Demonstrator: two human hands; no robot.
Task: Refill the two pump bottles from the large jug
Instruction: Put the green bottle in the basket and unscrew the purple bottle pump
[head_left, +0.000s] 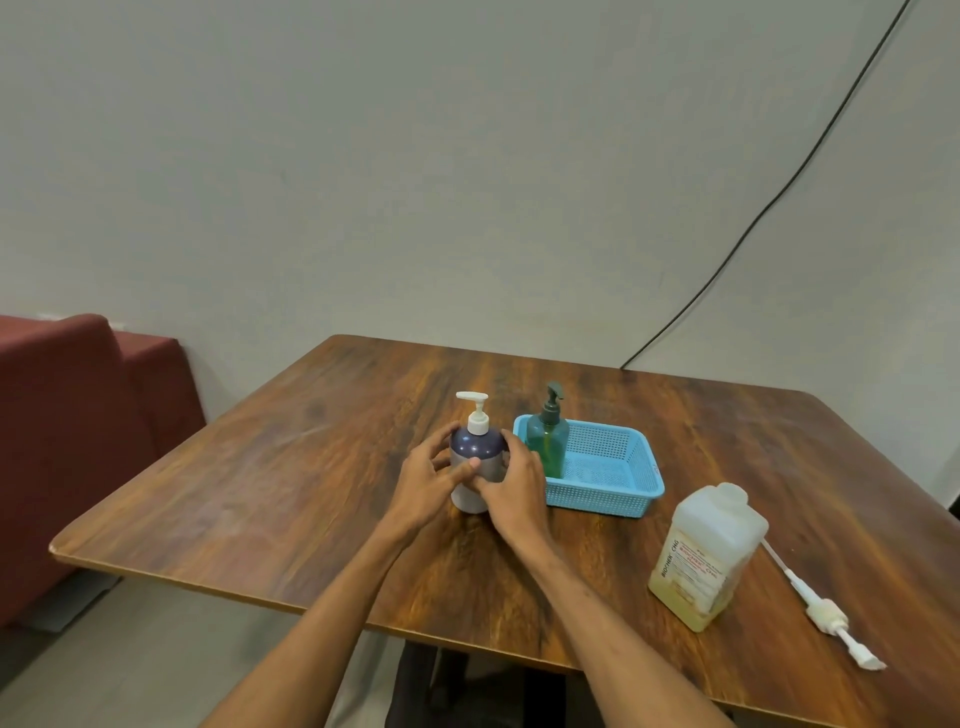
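Note:
A dark blue pump bottle (475, 448) with a white pump head stands upright on the wooden table (291, 467), just left of the basket. My left hand (428, 480) wraps its left side, thumb across the front. My right hand (511, 483) curls around its right side. A green pump bottle (548, 439) stands upright in the left end of the blue basket (605, 486). The large pale jug (706, 556) with yellowish liquid stands at the right, open at the top. Its long white pump (826, 616) lies on the table to the jug's right.
A red sofa (78, 426) stands left of the table. A black cable (779, 187) runs down the wall behind the table's far right corner. The table's near edge runs diagonally below my forearms.

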